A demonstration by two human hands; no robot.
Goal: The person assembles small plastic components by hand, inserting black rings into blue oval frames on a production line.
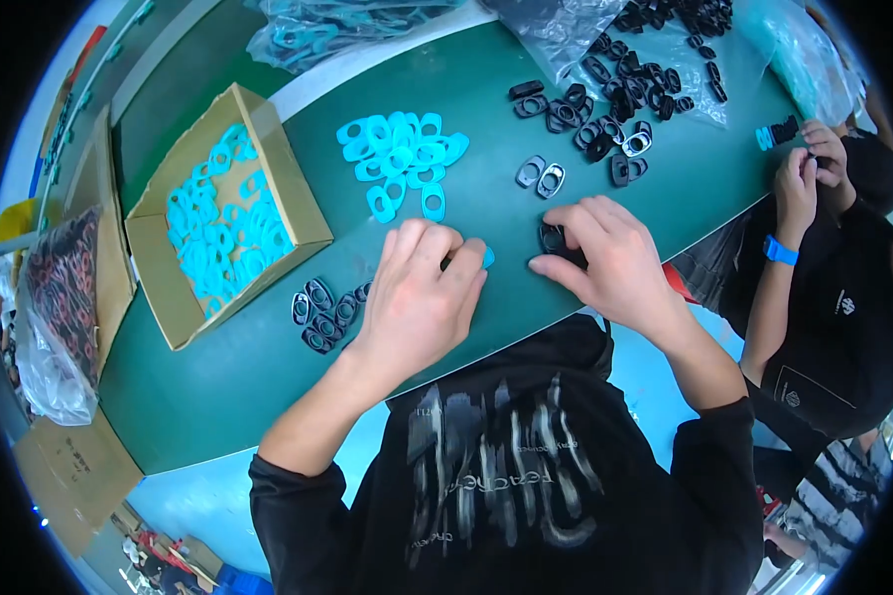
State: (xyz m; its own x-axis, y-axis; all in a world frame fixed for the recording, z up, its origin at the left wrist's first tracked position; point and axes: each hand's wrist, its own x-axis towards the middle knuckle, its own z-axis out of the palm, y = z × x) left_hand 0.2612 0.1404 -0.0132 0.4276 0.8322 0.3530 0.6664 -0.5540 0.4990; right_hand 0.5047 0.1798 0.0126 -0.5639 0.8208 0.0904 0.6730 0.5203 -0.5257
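Note:
Over the green table, my left hand (422,293) is closed with its fingers bent, and the edge of a turquoise oval ring (488,258) shows at its fingertips. My right hand (610,258) pinches a black oval ring (551,238) between thumb and fingers, a little above the table edge. A loose pile of turquoise rings (397,151) lies beyond my left hand. Two grey-black rings (551,179) rest just past my right hand. Left of my left wrist sits a cluster of dark rings (324,312), partly hidden by that hand.
At left on the green table (198,397), an open cardboard box (308,213) holds many turquoise rings. Black parts (645,89) spread over clear plastic at the far right. Plastic bags (337,30) lie along the back. A person with a blue wristband (780,250) works at right.

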